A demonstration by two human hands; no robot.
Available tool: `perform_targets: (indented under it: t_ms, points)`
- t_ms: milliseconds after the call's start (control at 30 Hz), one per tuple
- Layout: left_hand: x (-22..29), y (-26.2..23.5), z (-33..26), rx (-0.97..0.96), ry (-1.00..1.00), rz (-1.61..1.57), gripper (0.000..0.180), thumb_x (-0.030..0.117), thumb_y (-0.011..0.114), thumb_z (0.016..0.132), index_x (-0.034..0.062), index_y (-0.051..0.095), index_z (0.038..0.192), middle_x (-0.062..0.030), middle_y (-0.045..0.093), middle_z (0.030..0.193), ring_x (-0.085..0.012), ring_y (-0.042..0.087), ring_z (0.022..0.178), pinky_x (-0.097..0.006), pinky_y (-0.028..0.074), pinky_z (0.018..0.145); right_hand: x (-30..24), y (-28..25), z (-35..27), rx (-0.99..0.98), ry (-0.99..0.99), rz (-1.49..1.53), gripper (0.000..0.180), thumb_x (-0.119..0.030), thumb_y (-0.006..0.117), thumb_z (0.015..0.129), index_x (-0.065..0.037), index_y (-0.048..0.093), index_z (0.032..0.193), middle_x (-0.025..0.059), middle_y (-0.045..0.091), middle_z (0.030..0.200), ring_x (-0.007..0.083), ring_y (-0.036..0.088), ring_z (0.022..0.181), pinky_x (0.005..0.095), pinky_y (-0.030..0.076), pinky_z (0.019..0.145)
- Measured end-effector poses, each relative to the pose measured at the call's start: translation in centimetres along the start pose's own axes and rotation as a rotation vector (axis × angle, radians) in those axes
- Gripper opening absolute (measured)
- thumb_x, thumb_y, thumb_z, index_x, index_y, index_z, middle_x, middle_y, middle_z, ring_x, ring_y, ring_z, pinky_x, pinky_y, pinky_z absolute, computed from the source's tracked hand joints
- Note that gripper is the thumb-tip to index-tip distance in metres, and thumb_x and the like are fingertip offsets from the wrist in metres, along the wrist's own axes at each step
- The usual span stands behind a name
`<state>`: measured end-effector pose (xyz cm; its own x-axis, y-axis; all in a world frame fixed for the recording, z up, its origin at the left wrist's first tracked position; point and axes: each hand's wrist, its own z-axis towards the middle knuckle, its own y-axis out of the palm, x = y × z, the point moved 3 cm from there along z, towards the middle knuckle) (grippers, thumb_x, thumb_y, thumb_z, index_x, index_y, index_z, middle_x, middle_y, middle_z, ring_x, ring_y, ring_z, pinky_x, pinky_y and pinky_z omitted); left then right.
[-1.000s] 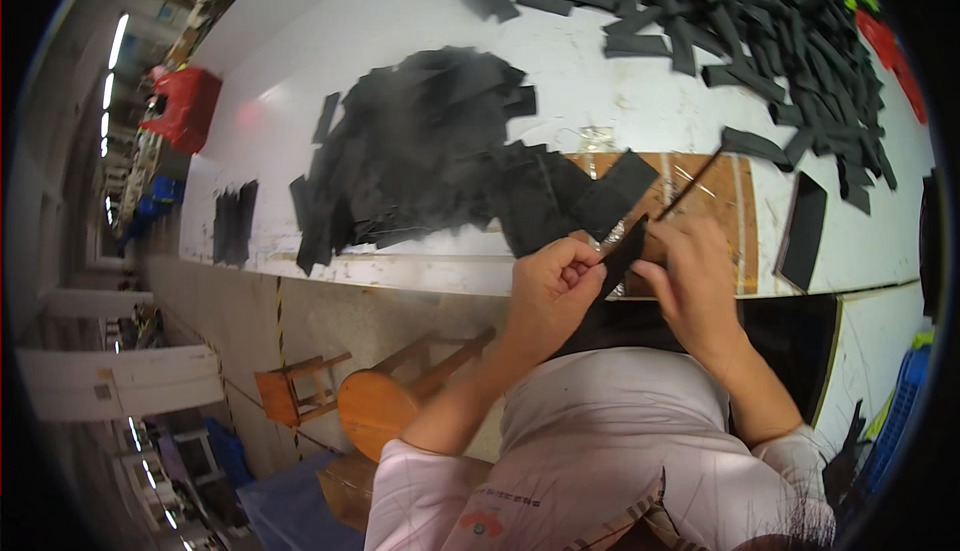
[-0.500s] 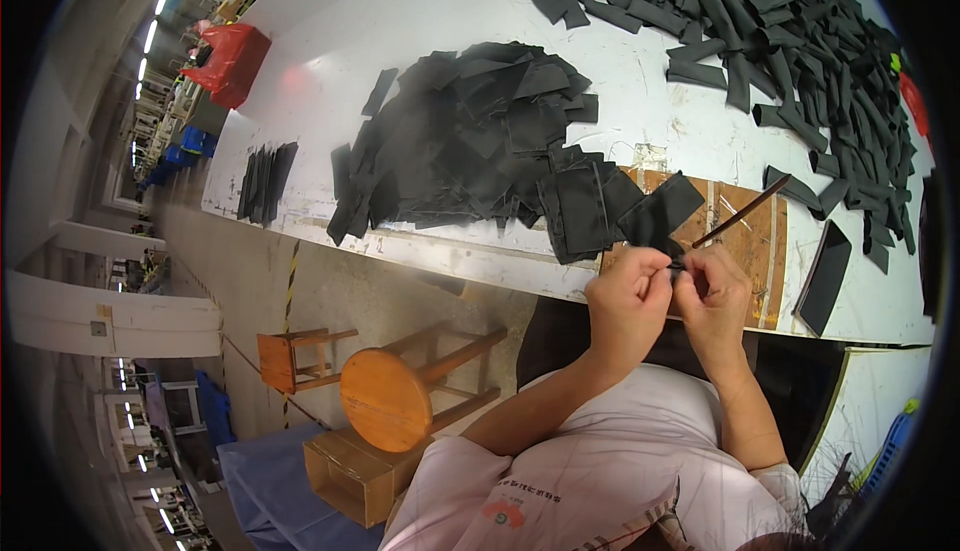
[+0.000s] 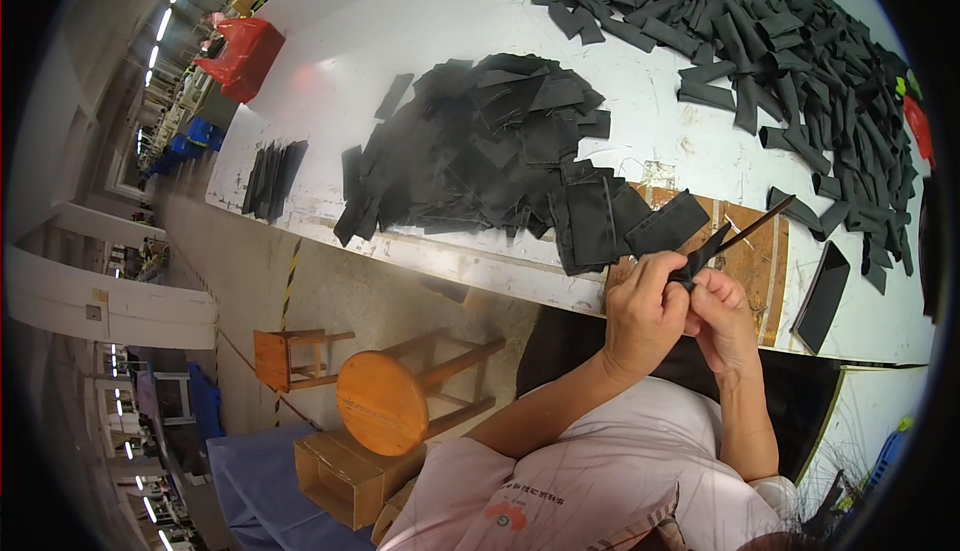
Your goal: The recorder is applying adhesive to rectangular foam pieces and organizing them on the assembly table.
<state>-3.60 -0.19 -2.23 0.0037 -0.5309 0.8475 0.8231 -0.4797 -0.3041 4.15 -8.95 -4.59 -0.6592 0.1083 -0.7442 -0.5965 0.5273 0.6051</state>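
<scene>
My left hand [image 3: 648,317] is closed, its thumb and fingers pinching a small black fabric piece [image 3: 700,259] above the table's near edge. Against it, my right hand [image 3: 727,323] is closed too, fingertips at the lower end of the same piece. The fabric is folded and sticks up between the hands; the part inside the fingers is hidden. A thin dark stick [image 3: 757,226] slants up and right just beyond them, over a worn wooden board [image 3: 757,273]. Flat black fabric pieces [image 3: 590,219] lie stacked left of the board.
A large heap of flat black pieces [image 3: 470,151] covers mid-table. Folded black tubes [image 3: 740,41] spread across the far right. A dark phone-like slab [image 3: 823,298] lies at the near right edge. A red bag [image 3: 243,59] sits at far left; a wooden stool [image 3: 383,401] stands below left.
Both hands have come closer together, the left now partly overlapping the right. More of the black fabric shows upright above my fingers. The whole view has shifted slightly.
</scene>
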Motion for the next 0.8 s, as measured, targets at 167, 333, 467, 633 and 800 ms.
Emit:
perform_targets:
  t_ms: [167, 333, 467, 633, 800]
  points:
    - [-0.8, -0.1, 0.5, -0.238, -0.545, -0.632, 0.031, -0.009, 0.052, 0.07, -0.0014, 0.047, 0.099, -0.0094, 0.058, 0.081, -0.0048, 0.046, 0.048, -0.017, 0.036, 0.041, 0.1, -1.3, 0.3, 0.078, -0.063, -0.04, 0.016, -0.019, 0.062, 0.078, -0.007, 0.051, 0.073, -0.0031, 0.048, 0.062, 0.0055, 0.042, 0.052, 0.0163, 0.034, 0.048]
    - [0.8, -1.1, -0.2, -0.678, -0.906, -1.269, 0.038, -0.005, 0.055, 0.069, -0.0007, 0.043, 0.105, -0.0057, 0.055, 0.075, -0.0023, 0.041, 0.048, -0.015, 0.028, 0.039, -1.0, -0.1, -1.6, -0.067, -0.09, 0.016, 0.022, -0.023, 0.066, 0.074, -0.004, 0.055, 0.073, 0.001, 0.05, 0.075, 0.0081, 0.046, 0.063, 0.0179, 0.038, 0.058]
    - [2.8, -2.0, -0.3, -0.914, -0.707, -1.342, 0.055, 0.007, 0.061, 0.069, -0.004, 0.038, 0.118, -0.0006, 0.05, 0.07, -0.002, 0.041, 0.054, -0.013, 0.025, 0.046, -3.1, 1.6, -2.9, -0.257, -0.201, -0.18, 0.023, -0.022, 0.067, 0.071, -0.001, 0.057, 0.074, 0.0068, 0.048, 0.091, 0.0141, 0.044, 0.088, 0.0252, 0.036, 0.073]
    - [3.4, -1.7, 0.3, -0.443, -0.287, -0.465, 0.044, -0.015, 0.051, 0.07, -0.006, 0.045, 0.112, -0.0063, 0.055, 0.085, -0.0026, 0.046, 0.059, -0.017, 0.037, 0.051, -4.7, 1.5, -2.6, -0.075, -0.469, -0.376, 0.017, -0.015, 0.062, 0.076, 0.0, 0.054, 0.072, 0.0101, 0.052, 0.089, 0.0155, 0.049, 0.078, 0.0259, 0.04, 0.067]
    - [4.3, -0.6, 0.7, -0.121, 0.133, -0.162, 0.025, -0.01, 0.05, 0.075, -0.0039, 0.052, 0.099, -0.0067, 0.056, 0.086, -0.0054, 0.048, 0.058, -0.014, 0.038, 0.05, -5.8, 2.5, -2.7, 0.115, -0.681, -0.755, 0.016, -0.013, 0.058, 0.079, -0.001, 0.05, 0.071, 0.0068, 0.053, 0.077, 0.0124, 0.049, 0.066, 0.0233, 0.039, 0.058]
